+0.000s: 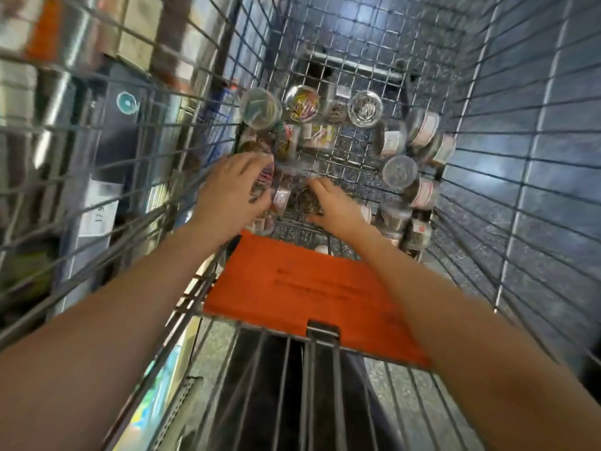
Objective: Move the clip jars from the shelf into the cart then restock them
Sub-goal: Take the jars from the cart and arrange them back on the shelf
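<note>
Both hands reach down into the wire cart [487,92]. The left hand [232,190] has its fingers [257,162] spread and slightly bent over a cluster of clip jars [279,141]; blur hides whether it grips one. The right hand [331,206] curls its fingers [320,187] round a jar of dark clips [304,201] just left of them. More jars lie beyond the fingers and along the cart's right side, some upright, some on their sides. An orange flap [302,288] sits behind both wrists
</note>
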Available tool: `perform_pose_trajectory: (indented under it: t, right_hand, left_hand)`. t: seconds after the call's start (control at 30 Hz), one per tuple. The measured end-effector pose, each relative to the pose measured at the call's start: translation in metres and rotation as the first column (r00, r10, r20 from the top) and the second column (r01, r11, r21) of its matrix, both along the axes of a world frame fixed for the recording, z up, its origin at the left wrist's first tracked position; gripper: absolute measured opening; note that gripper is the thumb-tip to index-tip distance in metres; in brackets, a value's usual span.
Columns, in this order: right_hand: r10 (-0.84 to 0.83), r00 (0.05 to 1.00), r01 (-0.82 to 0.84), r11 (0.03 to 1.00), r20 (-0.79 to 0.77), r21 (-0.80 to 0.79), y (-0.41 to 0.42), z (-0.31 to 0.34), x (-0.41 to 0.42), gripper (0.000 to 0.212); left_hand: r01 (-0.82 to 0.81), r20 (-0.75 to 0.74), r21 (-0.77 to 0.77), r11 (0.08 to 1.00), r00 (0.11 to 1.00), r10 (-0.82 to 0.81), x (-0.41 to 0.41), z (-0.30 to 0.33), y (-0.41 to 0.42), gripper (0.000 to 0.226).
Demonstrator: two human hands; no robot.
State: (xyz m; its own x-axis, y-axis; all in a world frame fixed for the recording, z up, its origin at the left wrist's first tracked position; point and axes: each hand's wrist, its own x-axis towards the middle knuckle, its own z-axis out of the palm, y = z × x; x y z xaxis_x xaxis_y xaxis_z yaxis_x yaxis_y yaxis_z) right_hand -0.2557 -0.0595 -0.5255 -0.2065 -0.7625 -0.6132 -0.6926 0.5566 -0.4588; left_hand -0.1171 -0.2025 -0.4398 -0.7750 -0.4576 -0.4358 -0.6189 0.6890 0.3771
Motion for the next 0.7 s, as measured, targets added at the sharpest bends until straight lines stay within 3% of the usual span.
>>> perform_pose_trajectory:
  t: [0.33, 0.7]
  right_hand:
    - [0.097, 0.979, -0.087, 0.994, -0.181, 0.063, -0.007, 0.003, 0.002, 0.072]
    - [0.019, 0.994, -0.01, 0.996, -0.108, 0.086, 0.004, 0.016, -0.005, 0.075]
  left_hand:
    - [-0.001, 0.016, 0.008, 1.0, 1.0, 0.001, 0.014, -0.004, 0.008, 0.051]
    - [0.128, 0.075, 0.044, 0.991, 0.988, -0.131, 0.012, 0.001, 0.02, 0.059]
